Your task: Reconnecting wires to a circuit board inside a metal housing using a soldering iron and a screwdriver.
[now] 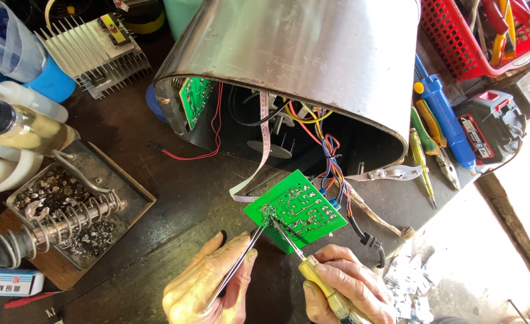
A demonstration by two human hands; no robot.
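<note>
While the soldering iron (13, 249) sits parked in its coiled stand at the far left, the left hand (208, 285) pinches tweezers (238, 264) and the right hand (343, 285) grips a yellow-handled screwdriver (313, 273), both tips meeting on the green circuit board (295, 210) below the steel housing (301, 60); likely best to brace both wrists and pry gently, sparing the wires (334, 168)
</note>
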